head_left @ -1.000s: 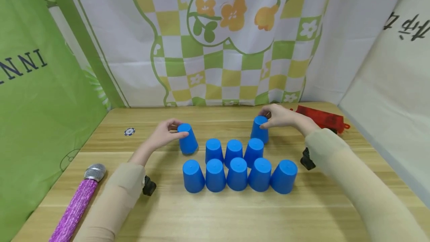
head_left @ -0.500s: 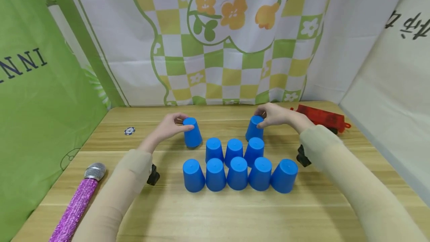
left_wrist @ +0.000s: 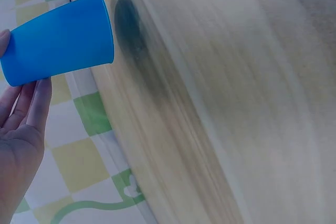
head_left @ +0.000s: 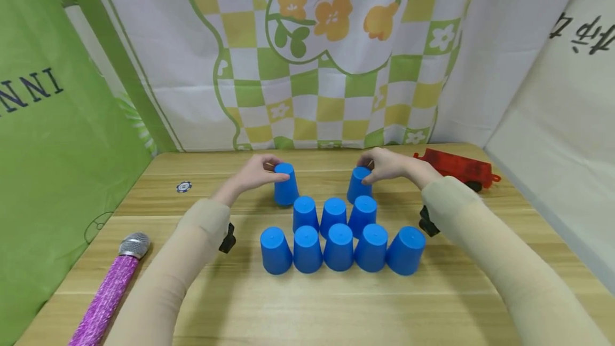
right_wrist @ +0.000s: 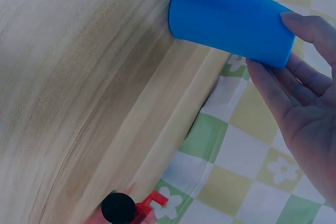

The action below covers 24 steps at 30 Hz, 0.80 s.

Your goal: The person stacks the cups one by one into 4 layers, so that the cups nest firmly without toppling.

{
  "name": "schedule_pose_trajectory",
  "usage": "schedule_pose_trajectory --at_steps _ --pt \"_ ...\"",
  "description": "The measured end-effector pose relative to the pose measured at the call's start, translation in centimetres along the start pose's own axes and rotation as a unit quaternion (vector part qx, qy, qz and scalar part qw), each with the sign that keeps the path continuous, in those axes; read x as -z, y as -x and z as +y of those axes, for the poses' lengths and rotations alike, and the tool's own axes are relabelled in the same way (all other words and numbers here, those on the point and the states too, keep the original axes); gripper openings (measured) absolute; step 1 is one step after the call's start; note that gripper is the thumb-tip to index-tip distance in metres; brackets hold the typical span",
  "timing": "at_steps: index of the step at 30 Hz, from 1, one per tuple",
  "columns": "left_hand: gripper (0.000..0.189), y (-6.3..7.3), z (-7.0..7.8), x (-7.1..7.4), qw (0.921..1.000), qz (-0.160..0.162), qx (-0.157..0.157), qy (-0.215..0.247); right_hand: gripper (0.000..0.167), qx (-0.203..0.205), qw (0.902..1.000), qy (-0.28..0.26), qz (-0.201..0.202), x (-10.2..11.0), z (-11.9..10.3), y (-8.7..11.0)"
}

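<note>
With thumb and fingers, my left hand (head_left: 257,173) grips an upside-down blue cup (head_left: 286,186) near its closed end, behind the left side of the cup rows. In the left wrist view that cup (left_wrist: 60,40) hangs off the wood, its dark shadow apart from the rim. My right hand (head_left: 386,165) pinches a second blue cup (head_left: 359,186) the same way, behind the right side; the right wrist view shows this cup (right_wrist: 228,17) between thumb and fingers. Nearer stand a row of three upside-down cups (head_left: 333,217) and a front row of several more (head_left: 339,248).
A microphone with a purple glittery handle (head_left: 107,295) lies at the left of the wooden table (head_left: 307,314). A poker chip (head_left: 183,187) lies at the back left. The red toy wagon (head_left: 456,167) stands at the back right, near the patterned curtain (head_left: 331,95).
My left hand has carried its cup right and toward the back. My right hand has moved its cup a little left, so the two held cups are closer together. The standing rows stay put.
</note>
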<state>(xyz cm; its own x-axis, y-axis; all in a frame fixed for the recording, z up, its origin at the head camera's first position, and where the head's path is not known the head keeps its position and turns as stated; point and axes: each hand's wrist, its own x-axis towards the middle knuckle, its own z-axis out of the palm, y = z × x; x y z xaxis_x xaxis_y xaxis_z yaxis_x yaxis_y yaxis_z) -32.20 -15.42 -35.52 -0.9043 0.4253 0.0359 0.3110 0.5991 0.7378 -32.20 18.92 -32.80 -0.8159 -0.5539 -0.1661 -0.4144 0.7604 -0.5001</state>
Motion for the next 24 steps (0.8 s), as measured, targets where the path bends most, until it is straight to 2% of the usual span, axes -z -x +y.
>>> schedule_pose_trajectory --at_steps 5,10,24 --pt "0.046 -0.8 0.4 0.1 0.9999 0.001 -0.012 -0.009 0.044 0.006 1.0 0.001 -0.002 0.0 -0.2 -0.3" --pt "0.047 -1.5 1.0 0.0 0.9996 -0.01 -0.009 -0.024 0.044 0.007 1.0 -0.001 -0.006 0.0 -0.3 -0.5" --pt "0.044 -3.1 3.1 -1.8 0.997 -0.063 -0.026 -0.038 0.045 0.024 0.9996 0.002 -0.013 -0.3 -0.9 -0.7"
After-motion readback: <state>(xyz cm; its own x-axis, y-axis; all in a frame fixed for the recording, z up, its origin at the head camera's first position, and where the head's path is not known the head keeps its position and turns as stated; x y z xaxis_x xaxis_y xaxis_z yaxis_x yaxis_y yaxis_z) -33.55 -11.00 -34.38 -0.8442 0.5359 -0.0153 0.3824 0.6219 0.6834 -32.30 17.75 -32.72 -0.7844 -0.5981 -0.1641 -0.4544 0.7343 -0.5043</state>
